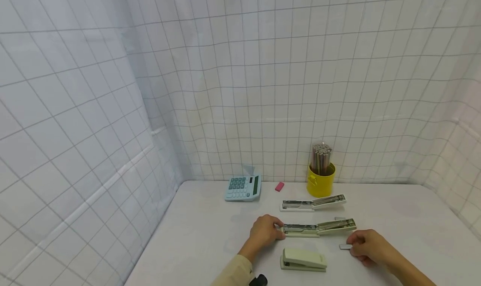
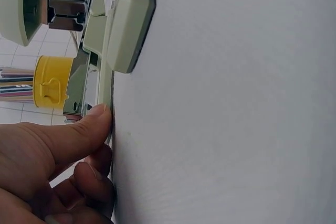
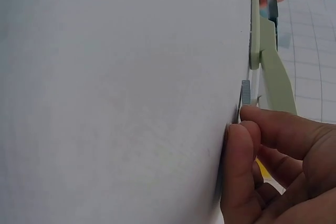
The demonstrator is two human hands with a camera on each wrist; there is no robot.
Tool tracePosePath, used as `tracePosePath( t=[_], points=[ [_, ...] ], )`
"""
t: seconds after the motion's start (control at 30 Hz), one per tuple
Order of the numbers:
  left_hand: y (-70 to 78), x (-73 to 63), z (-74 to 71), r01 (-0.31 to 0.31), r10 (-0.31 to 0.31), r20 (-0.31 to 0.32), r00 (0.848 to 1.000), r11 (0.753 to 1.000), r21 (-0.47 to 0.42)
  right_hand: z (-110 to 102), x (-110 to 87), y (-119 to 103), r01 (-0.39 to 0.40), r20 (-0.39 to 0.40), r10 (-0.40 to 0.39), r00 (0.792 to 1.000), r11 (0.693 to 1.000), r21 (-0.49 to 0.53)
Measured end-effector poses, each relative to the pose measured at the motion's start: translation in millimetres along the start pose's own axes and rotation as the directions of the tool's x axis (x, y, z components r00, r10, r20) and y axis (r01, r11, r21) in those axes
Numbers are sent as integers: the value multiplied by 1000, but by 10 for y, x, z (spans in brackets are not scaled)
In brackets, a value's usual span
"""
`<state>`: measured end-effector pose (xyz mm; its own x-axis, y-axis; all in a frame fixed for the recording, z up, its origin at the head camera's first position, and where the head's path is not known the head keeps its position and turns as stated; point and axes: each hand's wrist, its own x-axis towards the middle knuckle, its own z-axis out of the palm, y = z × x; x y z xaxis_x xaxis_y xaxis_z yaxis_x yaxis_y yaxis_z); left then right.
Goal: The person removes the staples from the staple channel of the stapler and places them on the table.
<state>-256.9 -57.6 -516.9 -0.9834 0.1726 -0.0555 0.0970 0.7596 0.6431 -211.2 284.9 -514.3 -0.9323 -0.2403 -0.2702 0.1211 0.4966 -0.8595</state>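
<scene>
A light green stapler [image 1: 306,236] lies folded wide open on the white table, its silver magazine exposed. At its left end my left hand [image 1: 264,232] grips the base between thumb and fingers; the thumb [image 2: 86,132] lies along the base's edge in the left wrist view. To the right, low over the table, my right hand [image 1: 369,246] pinches a short strip of staples [image 3: 245,93] between thumb and fingertips, with the strip pointing left. Nearer to me sits a second green stapler [image 1: 304,259], closed.
Behind the green stapler lies a white stapler [image 1: 298,210], also folded open, with another small grey strip [image 1: 340,218] nearby. Farther back are a light blue calculator [image 1: 240,193], a pink eraser [image 1: 279,186] and a yellow cup [image 1: 319,186] of pencils [image 1: 320,157]. White gridded cloth [image 1: 263,89] surrounds the table.
</scene>
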Motion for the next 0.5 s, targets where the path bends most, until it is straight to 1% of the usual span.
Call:
tracePosePath(
  t=[0.1,0.2,0.27,0.37,0.43,0.5],
  points=[
    [0,-13,-14,-2,2,-3,1000,1000,-5,15,-1,-9,-1,-8,1,1000,1000,-18],
    [-1,-28,-29,-21,21,-13,1000,1000,-9,20,-5,-28,-11,-17,11,1000,1000,-20],
    [-5,-34,-32,-32,31,-18,999,999,-10,13,-22,-41,-7,-35,5,999,999,-54],
    [-4,-44,-28,-44,44,-15,999,999,-11,-26,-95,-90,-9,-68,1,998,994,-107],
    [1,-49,-27,-43,43,-10,999,999,-13,-65,-158,-152,8,-67,-17,998,993,-121],
    [16,-56,-42,-38,38,-7,999,999,-14,-85,-216,-258,21,-50,-27,998,994,-104]
  ],
)
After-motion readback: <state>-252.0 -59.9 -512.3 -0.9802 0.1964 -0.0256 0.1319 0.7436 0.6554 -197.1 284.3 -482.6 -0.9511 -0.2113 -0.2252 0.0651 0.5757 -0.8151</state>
